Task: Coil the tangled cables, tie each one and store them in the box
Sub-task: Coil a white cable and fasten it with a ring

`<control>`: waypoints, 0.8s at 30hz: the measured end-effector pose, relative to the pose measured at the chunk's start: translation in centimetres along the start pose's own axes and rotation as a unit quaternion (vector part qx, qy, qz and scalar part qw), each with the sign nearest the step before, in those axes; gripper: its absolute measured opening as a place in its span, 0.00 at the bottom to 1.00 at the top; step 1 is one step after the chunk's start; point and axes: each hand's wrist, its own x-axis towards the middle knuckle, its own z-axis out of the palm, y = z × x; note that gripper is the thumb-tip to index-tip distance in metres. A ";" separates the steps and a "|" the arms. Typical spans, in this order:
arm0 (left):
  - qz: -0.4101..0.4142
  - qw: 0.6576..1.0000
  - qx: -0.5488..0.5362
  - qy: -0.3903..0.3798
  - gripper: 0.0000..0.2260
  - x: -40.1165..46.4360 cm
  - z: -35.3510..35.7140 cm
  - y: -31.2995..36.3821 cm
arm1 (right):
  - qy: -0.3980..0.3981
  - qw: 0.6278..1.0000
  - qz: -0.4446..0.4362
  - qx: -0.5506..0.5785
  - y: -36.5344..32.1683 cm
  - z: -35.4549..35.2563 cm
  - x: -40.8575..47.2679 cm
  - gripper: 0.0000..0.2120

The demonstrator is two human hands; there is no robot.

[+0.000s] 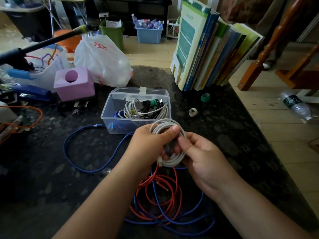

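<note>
White cable coil (pixel 170 144) gripped by both hands; red cable (pixel 160 192), blue cable (pixel 89 152) tangled beneath.

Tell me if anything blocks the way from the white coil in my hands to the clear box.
Nothing visible does. The white coil sits in both hands just in front of the clear box, whose lid stands open; cables already lie inside.

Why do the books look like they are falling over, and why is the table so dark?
Head view: the wide-angle lens bends the edges, so the books seem to lean. The dark table gets little light, while the floor on the right is bright. The hands, left hand and right hand, and the white cable look sharp; the black pole at top left is blurred.
</note>
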 end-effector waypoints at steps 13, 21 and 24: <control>0.038 0.947 -0.032 0.316 0.14 2.4 -6.6 2.2 | 0.074 0.982 -0.024 -0.175 -2.5 4.5 10.1 0.04; 0.028 0.952 0.002 0.306 0.04 3.0 -7.2 1.4 | -0.001 0.899 0.030 -0.438 -3.0 9.9 15.9 0.19; 0.015 0.958 0.018 0.286 0.05 2.8 -7.3 1.1 | 0.014 0.866 -0.078 -0.494 -3.1 9.3 15.1 0.11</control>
